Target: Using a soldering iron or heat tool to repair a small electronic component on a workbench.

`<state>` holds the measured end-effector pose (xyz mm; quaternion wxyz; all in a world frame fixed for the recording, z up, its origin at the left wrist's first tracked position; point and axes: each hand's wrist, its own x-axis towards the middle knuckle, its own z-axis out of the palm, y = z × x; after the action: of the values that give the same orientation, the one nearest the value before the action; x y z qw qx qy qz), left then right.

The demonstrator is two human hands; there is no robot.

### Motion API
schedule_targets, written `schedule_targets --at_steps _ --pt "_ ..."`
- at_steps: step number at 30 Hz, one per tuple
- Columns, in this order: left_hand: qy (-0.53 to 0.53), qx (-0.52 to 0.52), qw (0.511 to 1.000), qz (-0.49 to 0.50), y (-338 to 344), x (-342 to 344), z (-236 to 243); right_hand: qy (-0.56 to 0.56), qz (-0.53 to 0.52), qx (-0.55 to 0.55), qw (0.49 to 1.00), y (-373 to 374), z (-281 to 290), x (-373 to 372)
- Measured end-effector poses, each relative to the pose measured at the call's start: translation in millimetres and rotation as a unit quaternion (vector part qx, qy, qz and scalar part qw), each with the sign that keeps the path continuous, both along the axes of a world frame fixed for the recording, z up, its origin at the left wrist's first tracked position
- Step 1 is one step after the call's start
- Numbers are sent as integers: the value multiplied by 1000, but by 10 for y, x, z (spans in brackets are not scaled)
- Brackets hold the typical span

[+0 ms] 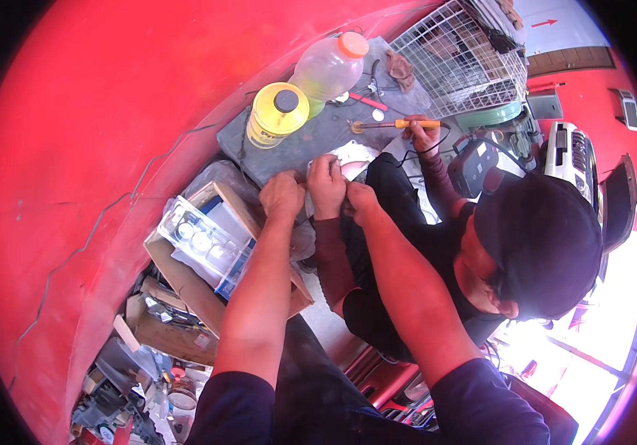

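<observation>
My left hand [283, 195] is closed at the near edge of the grey work surface [248, 159], its fingertips hidden. My right hand [360, 200] is closed too, close to a shiny pale piece [353, 154]; what either hand grips cannot be made out. Between them, a co-worker's hand [326, 187] in a brown sleeve is closed near the same piece. The co-worker's other hand [423, 138] holds a soldering iron [407, 124] with a yellow handle, its tip pointing left over the work surface.
A yellow can [277, 115] with a black cap and a clear bottle [329, 67] with an orange cap stand at the back. Behind the iron lie a red-handled tool [368, 101] and a cloth [400, 70]. A white wire basket [466, 67] is far right; a cardboard box [185, 274] stands left.
</observation>
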<state>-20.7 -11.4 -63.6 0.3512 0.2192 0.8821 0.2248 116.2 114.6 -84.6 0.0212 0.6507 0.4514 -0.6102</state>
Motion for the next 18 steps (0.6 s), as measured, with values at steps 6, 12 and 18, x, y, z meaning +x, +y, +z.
schedule_targets --at_steps 6,12,18 --pt "13 9 1000 1 -4 10 -16 5 -5 -3 1000 15 -46 24" --pt "15 -3 1000 1 5 7 -35 -22 -4 10 1000 25 -57 -3" --pt "22 -3 1000 -5 -7 10 -34 -12 1 4 1000 23 -53 10"
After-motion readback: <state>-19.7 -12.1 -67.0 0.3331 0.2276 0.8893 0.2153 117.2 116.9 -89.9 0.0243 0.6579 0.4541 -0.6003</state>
